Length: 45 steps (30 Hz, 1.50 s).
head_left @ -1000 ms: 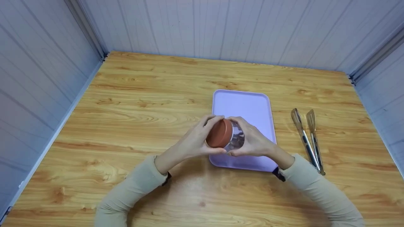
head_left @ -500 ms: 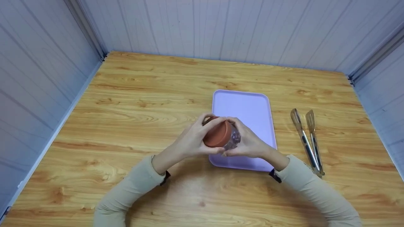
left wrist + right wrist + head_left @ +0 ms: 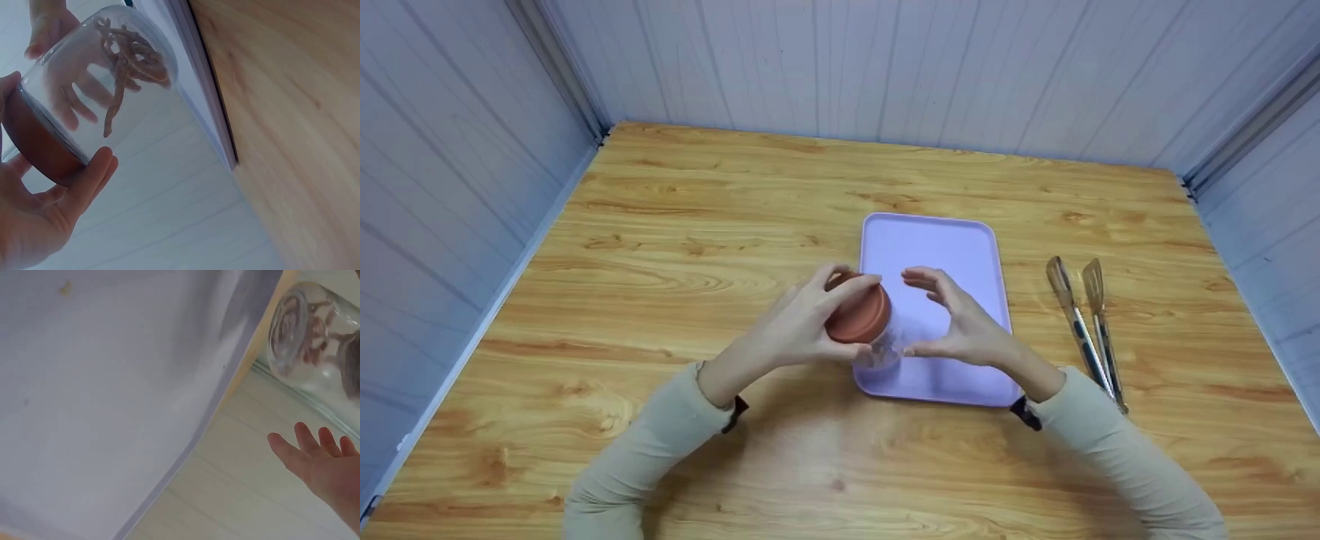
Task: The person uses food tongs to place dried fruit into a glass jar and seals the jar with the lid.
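My left hand (image 3: 799, 326) grips the reddish-brown lid (image 3: 859, 319) of a clear jar (image 3: 887, 346), thumb and fingers spread around its rim. The jar is tilted, its lid toward the left palm and its base toward the right. Through the wall, in the left wrist view, brown twisted root-like pieces (image 3: 126, 62) lie bunched toward the base. My right hand (image 3: 971, 330) is apart from the jar, just right of it over the tray, with fingers and thumb spread in a loose curve. The right wrist view shows its fingers (image 3: 304, 439) holding nothing.
A lilac tray (image 3: 937, 244) lies on the wooden table (image 3: 712, 225) beneath the jar and right hand. To its right lie metal tongs (image 3: 1086, 341), with their arms spread. Pale panelled walls (image 3: 847, 67) enclose the table's back and sides.
My right hand has let go of the jar's glass body and stands off to its right. The left hand has carried the jar slightly left by its lid.
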### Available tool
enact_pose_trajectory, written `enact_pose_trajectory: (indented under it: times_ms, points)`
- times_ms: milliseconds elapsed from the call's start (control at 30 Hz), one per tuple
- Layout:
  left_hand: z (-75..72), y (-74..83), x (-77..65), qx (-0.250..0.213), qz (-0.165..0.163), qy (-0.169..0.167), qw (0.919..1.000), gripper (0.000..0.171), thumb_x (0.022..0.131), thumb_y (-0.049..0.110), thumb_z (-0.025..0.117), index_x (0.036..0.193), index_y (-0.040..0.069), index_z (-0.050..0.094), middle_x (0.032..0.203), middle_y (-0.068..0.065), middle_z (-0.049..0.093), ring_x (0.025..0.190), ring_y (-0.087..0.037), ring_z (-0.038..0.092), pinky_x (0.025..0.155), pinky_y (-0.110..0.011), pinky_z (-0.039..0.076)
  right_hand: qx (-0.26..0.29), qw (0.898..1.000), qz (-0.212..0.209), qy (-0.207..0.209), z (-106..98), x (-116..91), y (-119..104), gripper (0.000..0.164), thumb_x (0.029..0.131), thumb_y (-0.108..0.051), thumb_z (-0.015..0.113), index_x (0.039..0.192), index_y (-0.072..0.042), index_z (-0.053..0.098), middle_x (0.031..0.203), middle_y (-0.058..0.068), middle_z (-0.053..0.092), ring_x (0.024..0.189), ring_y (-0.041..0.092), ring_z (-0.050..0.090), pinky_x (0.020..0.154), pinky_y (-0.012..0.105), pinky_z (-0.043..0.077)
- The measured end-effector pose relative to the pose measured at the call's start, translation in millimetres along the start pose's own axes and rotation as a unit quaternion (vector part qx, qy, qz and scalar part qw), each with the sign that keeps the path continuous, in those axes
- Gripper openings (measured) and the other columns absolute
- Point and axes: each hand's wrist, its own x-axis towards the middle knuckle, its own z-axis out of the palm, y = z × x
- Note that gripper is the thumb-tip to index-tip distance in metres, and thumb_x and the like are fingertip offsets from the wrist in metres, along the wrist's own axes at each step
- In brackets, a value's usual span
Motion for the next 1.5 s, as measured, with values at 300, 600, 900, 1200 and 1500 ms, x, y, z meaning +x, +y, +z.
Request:
enact_pose_trajectory:
  times_ms: [300,600,900,1200,1500]
  points:
    - [-29.0,-19.6,-5.4,0.012,-0.036,-0.029,0.9989,0.071,0.068,0.052,0.064,0.131,0.027,0.041,0.118,-0.008,0.039,0.085,-0.020,0.050,0.065,-0.033,0.045,-0.029,0.998,0.030,0.055,-30.0,-17.4,-1.3,0.072,0.066,0.003,0.074,0.125,0.013,0.033,0.126,0.023,0.038,0.118,0.033,0.034,0.096,0.047,0.027]
    - [-46.8,-40.2,-11.0,0.024,-0.097,-0.048,0.9939,0.074,0.069,0.050,0.065,0.133,0.027,0.038,0.121,-0.012,0.037,0.091,-0.026,0.048,0.067,-0.040,0.046,-0.122,0.986,0.053,0.101,-59.6,-54.0,26.8,0.070,0.070,-0.003,0.073,0.129,0.003,0.035,0.126,0.019,0.038,0.117,0.034,0.031,0.094,0.055,0.024]
    - [-48.7,-56.1,-8.3,0.050,-0.132,-0.046,0.9889,0.073,0.067,0.049,0.066,0.131,0.027,0.040,0.120,-0.013,0.037,0.090,-0.031,0.048,0.067,-0.042,0.045,-0.185,0.972,0.029,0.139,-77.9,-79.1,43.7,0.069,0.065,0.005,0.073,0.126,0.005,0.039,0.123,0.021,0.039,0.113,0.037,0.033,0.094,0.051,0.025]
    - [-44.8,-65.5,-1.0,0.062,-0.169,-0.065,0.9815,0.075,0.067,0.051,0.065,0.133,0.030,0.037,0.122,-0.012,0.036,0.095,-0.032,0.046,0.069,-0.046,0.044,-0.189,0.965,0.104,0.151,-90.7,-98.5,63.5,0.063,0.073,-0.007,0.071,0.128,-0.002,0.041,0.126,0.020,0.036,0.114,0.034,0.032,0.090,0.057,0.026]
    - [-42.0,-73.4,3.0,0.079,-0.173,-0.078,0.9786,0.077,0.068,0.052,0.065,0.135,0.029,0.035,0.125,-0.014,0.034,0.097,-0.034,0.046,0.072,-0.048,0.043,-0.207,0.957,0.119,0.164,-96.1,-106.9,70.0,0.060,0.074,-0.008,0.070,0.126,0.001,0.042,0.126,0.019,0.037,0.113,0.036,0.033,0.089,0.058,0.026]
